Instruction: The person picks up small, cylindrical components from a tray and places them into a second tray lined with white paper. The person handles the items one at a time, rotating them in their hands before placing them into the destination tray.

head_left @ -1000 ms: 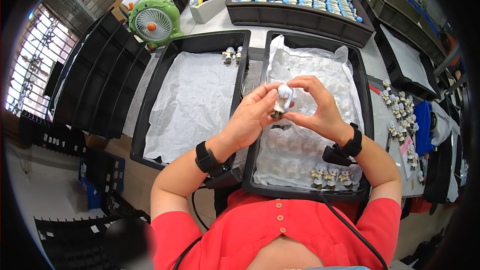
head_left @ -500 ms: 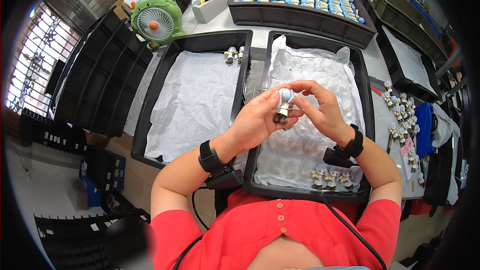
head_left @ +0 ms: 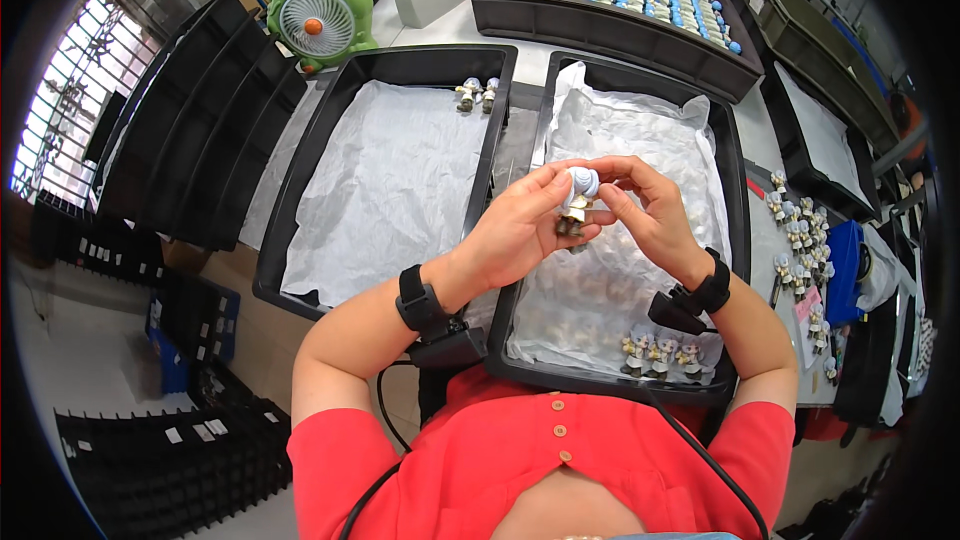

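Note:
A small figurine (head_left: pixel 580 206) with pale lilac hair, a white and gold outfit and dark boots is held upright, its back of the head toward me. My left hand (head_left: pixel 522 224) is closed on it, thumb at the head and fingers behind the body. From the other side, my right hand (head_left: pixel 652 212) pinches the head between thumb and fingertips. Below both hands lies the right black tray (head_left: pixel 742 230), lined with white tissue. Three similar figurines (head_left: pixel 661 355) lie at its near right corner. Paler shapes show faintly under the tissue.
The left black tray (head_left: pixel 300 180), also tissue-lined, has two figurines (head_left: pixel 476 95) at its far right corner. A large brown crate (head_left: pixel 610 28) behind holds rows of blue-and-white figures. Several figurines (head_left: pixel 800 230) lie on the table at right. A green fan (head_left: pixel 320 20) stands far left.
The view has shifted slightly. Both hands keep hold of the figurine, which is tilted and turned a little between the fingers.

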A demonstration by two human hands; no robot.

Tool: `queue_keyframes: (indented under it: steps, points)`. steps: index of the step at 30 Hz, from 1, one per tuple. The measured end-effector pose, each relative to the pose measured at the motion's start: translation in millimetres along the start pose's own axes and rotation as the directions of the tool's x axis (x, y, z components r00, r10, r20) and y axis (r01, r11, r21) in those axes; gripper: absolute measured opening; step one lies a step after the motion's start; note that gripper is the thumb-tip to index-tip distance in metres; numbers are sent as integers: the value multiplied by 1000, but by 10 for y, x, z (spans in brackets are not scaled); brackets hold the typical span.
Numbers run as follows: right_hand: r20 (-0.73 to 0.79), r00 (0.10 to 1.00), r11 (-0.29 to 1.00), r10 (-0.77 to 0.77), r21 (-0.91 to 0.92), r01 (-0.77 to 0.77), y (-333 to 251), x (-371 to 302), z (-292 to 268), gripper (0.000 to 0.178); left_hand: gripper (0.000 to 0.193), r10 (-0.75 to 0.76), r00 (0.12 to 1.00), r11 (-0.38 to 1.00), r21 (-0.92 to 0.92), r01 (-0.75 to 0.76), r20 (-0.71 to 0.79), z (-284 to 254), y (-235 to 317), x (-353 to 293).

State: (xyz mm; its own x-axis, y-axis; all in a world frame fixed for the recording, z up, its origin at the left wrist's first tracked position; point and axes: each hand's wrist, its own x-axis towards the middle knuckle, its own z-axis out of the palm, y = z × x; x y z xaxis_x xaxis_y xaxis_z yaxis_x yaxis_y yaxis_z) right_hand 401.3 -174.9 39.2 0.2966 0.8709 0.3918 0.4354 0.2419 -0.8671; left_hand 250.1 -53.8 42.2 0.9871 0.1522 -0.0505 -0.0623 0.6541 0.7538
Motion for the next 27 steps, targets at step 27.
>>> queue_keyframes:
  steps: [27]
  points:
    - [-24, 1000, 986, -5, -164, 1, 196, 137, -163, 15, 26, 734, 451, 183, 788, 588, -507, -2413, 1019, 1087]
